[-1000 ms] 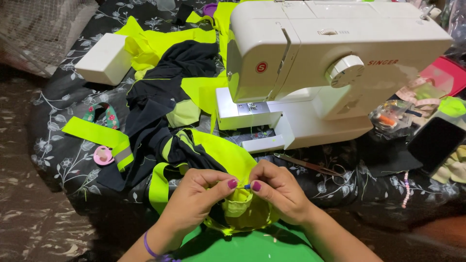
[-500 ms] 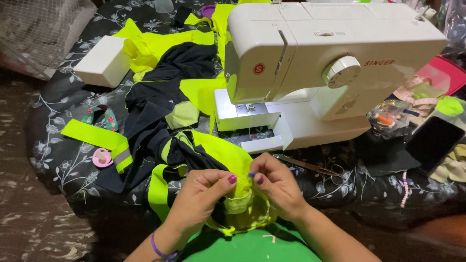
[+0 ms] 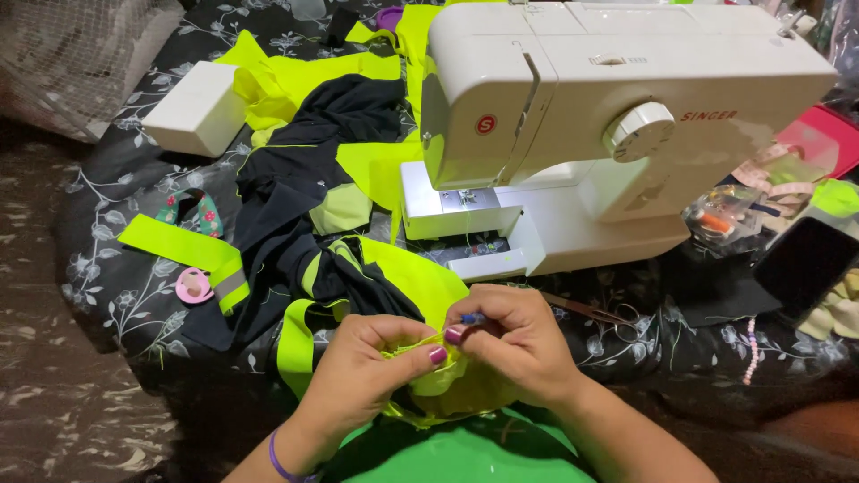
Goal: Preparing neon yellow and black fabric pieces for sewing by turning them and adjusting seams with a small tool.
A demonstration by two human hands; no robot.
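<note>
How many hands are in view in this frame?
2: the left hand and the right hand, side by side at bottom centre, pinching the neon yellow fabric piece in front of the sewing machine.

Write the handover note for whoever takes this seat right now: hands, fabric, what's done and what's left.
Left hand: pinching the edge of the neon yellow fabric piece between thumb and fingers.
Right hand: pinching the same edge, with a small blue tool at the fingertips; what kind, I cannot tell.
Both hands work in front of the white sewing machine; nothing lies under its needle. The black and yellow garment lies left of the machine, scissors to the right.
Done: unclear. Left: the handwork on that edge is under way.
</note>
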